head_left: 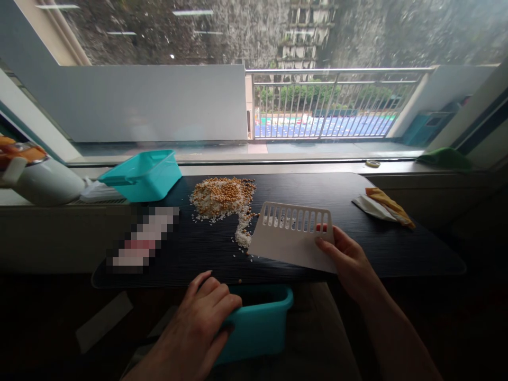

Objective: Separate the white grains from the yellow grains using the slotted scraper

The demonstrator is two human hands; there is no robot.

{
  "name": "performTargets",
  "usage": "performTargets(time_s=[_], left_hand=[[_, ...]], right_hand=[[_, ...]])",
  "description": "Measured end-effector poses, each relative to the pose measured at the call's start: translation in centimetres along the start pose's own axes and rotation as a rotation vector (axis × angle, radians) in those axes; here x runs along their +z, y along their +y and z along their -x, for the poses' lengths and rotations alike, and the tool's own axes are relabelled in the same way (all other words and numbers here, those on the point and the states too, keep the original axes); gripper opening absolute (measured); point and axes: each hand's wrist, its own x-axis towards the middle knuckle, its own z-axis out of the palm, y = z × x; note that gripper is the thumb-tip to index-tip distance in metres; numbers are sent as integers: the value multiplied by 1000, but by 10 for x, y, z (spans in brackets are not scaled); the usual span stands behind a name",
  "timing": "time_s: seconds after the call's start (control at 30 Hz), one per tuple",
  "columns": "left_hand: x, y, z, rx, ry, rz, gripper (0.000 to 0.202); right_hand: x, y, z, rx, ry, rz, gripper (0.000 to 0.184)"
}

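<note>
My right hand grips a white slotted plastic scraper by its right edge, its lower edge resting on the black table. Just left of the scraper lies a thin trail of white rice leading up to a heap of mixed rice and yellow beans. My left hand is closed over the rim of a teal plastic tub held below the table's front edge, under the trail of grains.
A second teal tub stands at the table's back left, beside a white kettle-like vessel on the sill. A blurred-out patch lies left of the heap. A folded cloth with an orange wrapper lies at the back right.
</note>
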Motion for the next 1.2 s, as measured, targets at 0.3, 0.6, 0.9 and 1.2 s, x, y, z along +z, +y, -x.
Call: performTargets(time_s=[0.3, 0.6, 0.9, 1.2], left_hand=[[0, -1, 1, 14, 5, -10, 45], [-1, -2, 1, 4, -6, -11, 43], [-1, -1, 1, -4, 13, -23, 40], [-2, -3, 0, 32, 4, -88, 43]], right_hand=[[4, -5, -1, -96, 10, 110, 35], [7, -5, 1, -65, -66, 86, 33], [2, -7, -6, -73, 13, 47, 35], [12, 5, -34, -110, 4, 67, 35]])
